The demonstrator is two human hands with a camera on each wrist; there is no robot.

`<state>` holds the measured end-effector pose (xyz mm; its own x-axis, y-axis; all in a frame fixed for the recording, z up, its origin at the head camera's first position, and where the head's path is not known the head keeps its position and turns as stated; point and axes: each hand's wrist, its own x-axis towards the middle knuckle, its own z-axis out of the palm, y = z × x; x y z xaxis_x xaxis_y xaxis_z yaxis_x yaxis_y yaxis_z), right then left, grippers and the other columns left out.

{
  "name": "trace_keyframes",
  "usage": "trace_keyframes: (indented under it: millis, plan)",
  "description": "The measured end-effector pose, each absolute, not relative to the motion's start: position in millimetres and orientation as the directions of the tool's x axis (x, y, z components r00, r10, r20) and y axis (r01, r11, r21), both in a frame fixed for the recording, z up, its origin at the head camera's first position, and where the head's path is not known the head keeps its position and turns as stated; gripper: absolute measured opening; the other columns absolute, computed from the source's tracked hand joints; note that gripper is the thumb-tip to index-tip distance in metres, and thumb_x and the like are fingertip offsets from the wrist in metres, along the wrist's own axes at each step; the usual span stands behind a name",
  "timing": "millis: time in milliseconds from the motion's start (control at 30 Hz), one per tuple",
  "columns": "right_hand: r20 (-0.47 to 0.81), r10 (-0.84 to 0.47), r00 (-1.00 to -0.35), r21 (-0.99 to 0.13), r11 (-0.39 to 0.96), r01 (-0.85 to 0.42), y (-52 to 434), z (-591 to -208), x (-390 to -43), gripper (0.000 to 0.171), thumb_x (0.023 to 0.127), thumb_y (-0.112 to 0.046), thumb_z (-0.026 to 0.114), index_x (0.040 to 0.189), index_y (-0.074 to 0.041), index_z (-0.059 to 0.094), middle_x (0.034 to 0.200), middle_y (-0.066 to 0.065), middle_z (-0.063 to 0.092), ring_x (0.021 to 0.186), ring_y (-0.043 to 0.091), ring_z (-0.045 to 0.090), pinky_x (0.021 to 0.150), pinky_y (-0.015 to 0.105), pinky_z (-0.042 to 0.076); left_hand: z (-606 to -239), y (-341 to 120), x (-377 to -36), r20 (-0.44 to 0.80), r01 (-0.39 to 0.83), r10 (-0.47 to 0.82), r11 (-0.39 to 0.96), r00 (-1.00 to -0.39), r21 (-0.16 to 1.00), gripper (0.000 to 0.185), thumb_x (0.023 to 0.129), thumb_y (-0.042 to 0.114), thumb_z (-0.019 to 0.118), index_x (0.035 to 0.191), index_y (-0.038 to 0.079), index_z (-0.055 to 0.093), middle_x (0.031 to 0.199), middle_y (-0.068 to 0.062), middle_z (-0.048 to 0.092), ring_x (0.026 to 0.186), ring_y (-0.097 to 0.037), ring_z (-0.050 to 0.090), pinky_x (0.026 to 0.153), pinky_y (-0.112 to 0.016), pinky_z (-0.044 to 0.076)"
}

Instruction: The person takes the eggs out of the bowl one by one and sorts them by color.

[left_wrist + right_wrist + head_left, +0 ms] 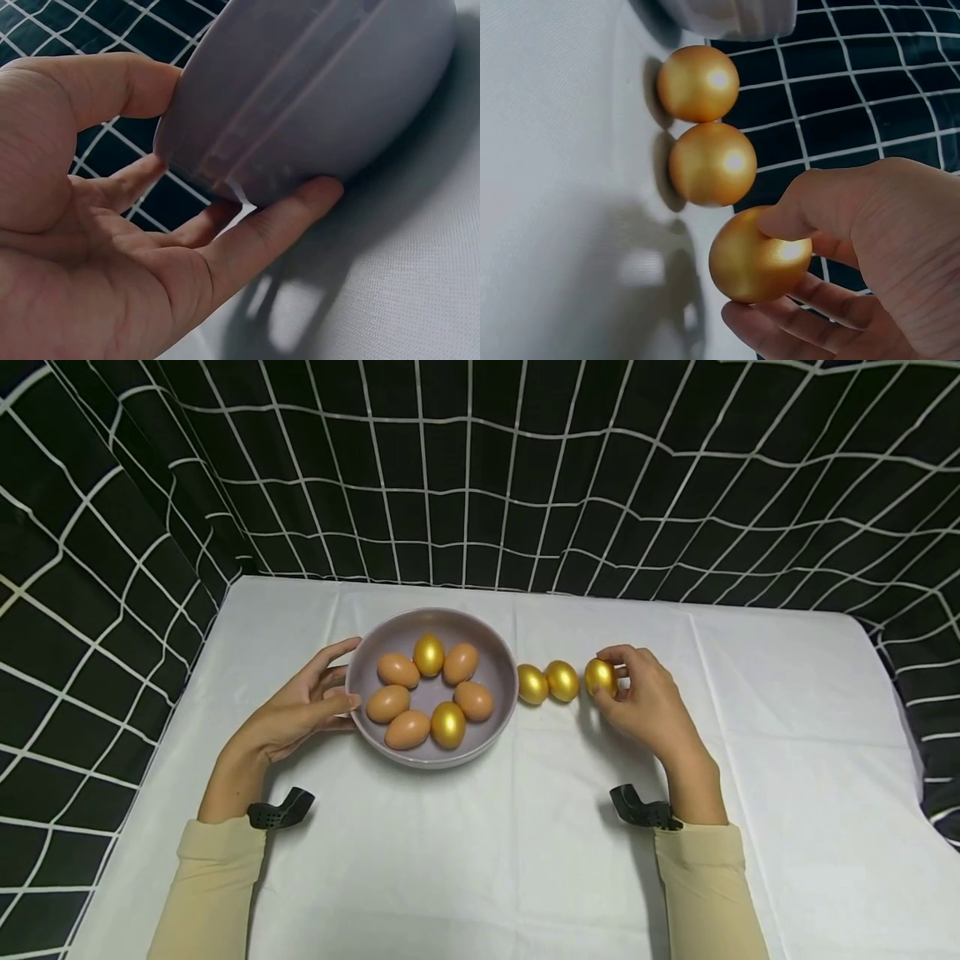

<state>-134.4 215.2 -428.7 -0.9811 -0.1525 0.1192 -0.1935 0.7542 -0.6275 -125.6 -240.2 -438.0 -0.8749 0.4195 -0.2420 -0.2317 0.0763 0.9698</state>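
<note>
The backdrop (525,468) is the biggest thing here, a black cloth with a white grid that wraps the far edge and both side edges of the table (787,777), so there's no open room beyond those edges. The table wears a white cloth, with a wide bare stretch along the near edge between the two sleeves and another toward the right edge.

The bowl (501,670), grey and shallow, sits a bit left of the table's middle, nearer the far edge than the near one. Inside it are five brown eggs (397,670) and two gold ones (447,724), packed in a loose ring.

The left hand (300,710) cups the bowl's left side. In the left wrist view the thumb (112,82) lies along the rim and the fingers (277,217) press under the outer wall, spread pretty wide and mostly straight, not clamped around it.

The right hand (648,702) is just right of the bowl, thumb and fingertips pinched on a gold egg (601,677) that sits on the cloth or right at it. That egg is the right end of a short row; two more gold eggs (547,682) lie between it and the bowl's right rim, close together, the nearest one almost at the rim.
</note>
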Motion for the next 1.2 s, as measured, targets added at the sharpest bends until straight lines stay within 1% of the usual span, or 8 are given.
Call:
trace_keyframes:
  millis: [167,333,467,700,867,1067,1200]
  plan:
    - [0.103,-0.142,-0.985,-0.609,0.773,-0.175,214.7,-431.2,-134.7,0.043,0.091,-0.008,0.073,0.131,0.001,0.064,0.126,0.026,0.065,0.111,0.039,0.064,0.095,0.052,0.055,-437.8,-239.0,-125.5,-0.240,-0.231,0.416,0.074,-0.877,0.970,0.084,0.101,0.001,0.061,0.169,0.026,0.019,0.167,-0.023,0.031,0.144,-0.048,0.046,0.097,-0.039,0.062]
    - [0.079,-0.147,-0.986,-0.599,0.784,-0.165,213.4,-432.5,-135.3,0.043,0.091,-0.010,0.073,0.132,0.000,0.064,0.129,0.026,0.064,0.109,0.041,0.064,0.097,0.056,0.052,-437.1,-239.5,-125.3,-0.237,-0.227,0.414,0.074,-0.879,0.971,0.084,0.101,0.003,0.062,0.169,0.024,0.019,0.167,-0.024,0.031,0.145,-0.050,0.046,0.097,-0.039,0.062]
    - [0.060,-0.151,-0.987,-0.582,0.798,-0.157,212.6,-433.7,-135.9,0.041,0.091,-0.012,0.073,0.131,-0.001,0.066,0.127,0.026,0.064,0.107,0.042,0.064,0.095,0.057,0.051,-436.9,-240.0,-125.1,-0.235,-0.227,0.420,0.070,-0.876,0.971,0.084,0.101,0.003,0.062,0.170,0.024,0.019,0.167,-0.024,0.030,0.144,-0.049,0.046,0.098,-0.040,0.062]
    - [0.037,-0.159,-0.987,-0.565,0.811,-0.152,212.0,-434.9,-137.9,0.041,0.092,-0.011,0.070,0.132,-0.002,0.066,0.125,0.026,0.064,0.102,0.039,0.062,0.090,0.051,0.049,-436.9,-240.6,-124.6,-0.225,-0.220,0.424,0.063,-0.877,0.974,0.083,0.101,0.003,0.061,0.169,0.024,0.019,0.167,-0.024,0.030,0.144,-0.048,0.045,0.098,-0.040,0.062]
    - [0.021,-0.152,-0.988,-0.547,0.825,-0.139,211.5,-434.8,-137.2,0.044,0.093,-0.014,0.069,0.135,-0.003,0.065,0.127,0.024,0.063,0.100,0.036,0.059,0.087,0.048,0.046,-437.0,-240.4,-124.0,-0.231,-0.224,0.420,0.068,-0.878,0.972,0.083,0.101,0.003,0.062,0.169,0.025,0.019,0.167,-0.024,0.030,0.144,-0.047,0.046,0.098,-0.040,0.062]
    - [0.010,-0.137,-0.991,-0.522,0.844,-0.122,210.2,-433.9,-135.8,0.046,0.096,-0.019,0.068,0.140,-0.006,0.063,0.131,0.024,0.062,0.102,0.036,0.057,0.086,0.051,0.046,-436.5,-240.5,-123.9,-0.233,-0.225,0.421,0.069,-0.876,0.972,0.084,0.101,0.004,0.062,0.169,0.025,0.019,0.167,-0.024,0.030,0.143,-0.046,0.048,0.099,-0.042,0.061]
    - [0.016,-0.134,-0.991,-0.515,0.848,-0.123,209.9,-433.6,-135.5,0.047,0.098,-0.021,0.067,0.141,-0.005,0.062,0.131,0.024,0.063,0.103,0.037,0.058,0.087,0.055,0.048,-436.8,-240.6,-124.3,-0.236,-0.228,0.418,0.071,-0.877,0.971,0.084,0.101,0.003,0.062,0.169,0.026,0.020,0.167,-0.023,0.031,0.143,-0.046,0.048,0.100,-0.042,0.061]
